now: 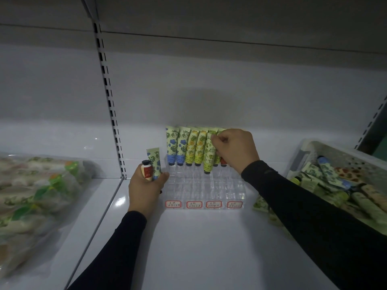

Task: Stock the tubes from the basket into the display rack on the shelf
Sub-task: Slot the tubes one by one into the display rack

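Observation:
A clear display rack [204, 187] with several labelled columns stands on the white shelf [199, 248]. Its back row holds several upright tubes, blue-flowered [171, 146], yellow [193, 147] and green. My right hand [235, 150] pinches the top of a green tube [209, 154], whose black cap sits at a second-row slot. My left hand [146, 186], just left of the rack, grips two tubes: a blue-flowered one [155, 163] and a red-and-cream one [147, 169]. The white basket [307, 150] at the right holds several more tubes.
A clear bag [39, 197] of packaged goods lies on the neighbouring shelf at the left, past a slotted upright [109, 101]. A few tubes [260, 204] lie on the shelf between rack and basket. Another shelf board hangs overhead.

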Demonstrator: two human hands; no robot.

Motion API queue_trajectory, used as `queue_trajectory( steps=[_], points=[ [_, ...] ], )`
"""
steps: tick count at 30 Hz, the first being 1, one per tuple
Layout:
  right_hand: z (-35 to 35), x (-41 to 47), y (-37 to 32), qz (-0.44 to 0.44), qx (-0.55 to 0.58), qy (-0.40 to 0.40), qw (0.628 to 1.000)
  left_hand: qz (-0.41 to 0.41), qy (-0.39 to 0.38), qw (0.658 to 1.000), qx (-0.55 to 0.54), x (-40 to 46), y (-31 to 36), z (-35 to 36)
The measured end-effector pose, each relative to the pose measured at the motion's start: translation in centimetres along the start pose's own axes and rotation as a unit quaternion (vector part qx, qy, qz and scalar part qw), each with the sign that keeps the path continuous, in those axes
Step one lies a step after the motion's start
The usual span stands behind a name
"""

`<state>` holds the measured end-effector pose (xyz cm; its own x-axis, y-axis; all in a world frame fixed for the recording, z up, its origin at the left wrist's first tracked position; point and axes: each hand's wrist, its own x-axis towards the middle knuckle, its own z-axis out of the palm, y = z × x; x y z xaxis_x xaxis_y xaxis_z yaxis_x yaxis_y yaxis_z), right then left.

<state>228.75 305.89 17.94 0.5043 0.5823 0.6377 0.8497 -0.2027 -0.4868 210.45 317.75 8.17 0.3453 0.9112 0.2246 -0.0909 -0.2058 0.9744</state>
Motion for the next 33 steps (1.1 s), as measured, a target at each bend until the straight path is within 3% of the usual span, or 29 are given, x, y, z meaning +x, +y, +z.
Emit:
queue_trajectory(
  steps=[11, 33],
  points=[
    [-0.20, 0.07, -0.11, 0.042, 0.027, -0.026, 0.998, 0.001, -0.002, 1.000, 0.002, -0.10, 0.04, -0.05],
    [-0.14, -0.61, -0.82, 0.004, -0.003, -0.028, 1.000, 0.003, 0.001, 1.000, -0.002, -0.19, 0.14, 0.02]
  ],
)
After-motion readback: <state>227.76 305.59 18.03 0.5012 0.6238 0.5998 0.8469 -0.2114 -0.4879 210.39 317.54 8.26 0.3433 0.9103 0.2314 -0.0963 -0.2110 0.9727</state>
